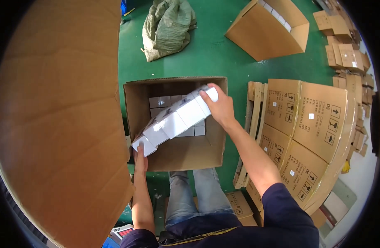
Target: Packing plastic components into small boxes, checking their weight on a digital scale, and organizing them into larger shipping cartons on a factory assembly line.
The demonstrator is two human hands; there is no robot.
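Between my two hands a tilted row of small white boxes (173,123) is squeezed end to end, slanting from lower left to upper right. My left hand (141,156) grips its lower end, and my right hand (219,105) clasps the upper end. The row hangs over a large open cardboard carton (185,161) in front of my legs. Inside, more white boxes (199,130) lie in a grid on the carton's bottom, partly hidden by the held row. One box in the row's lower part is slightly out of line with the others.
A tall brown cardboard sheet or carton side (61,115) fills the left. Sealed cartons (318,120) stand on a wooden pallet (254,99) at right. Another open carton (268,33) holds white boxes at the far right. A greenish woven sack (167,31) lies on the green floor (214,45).
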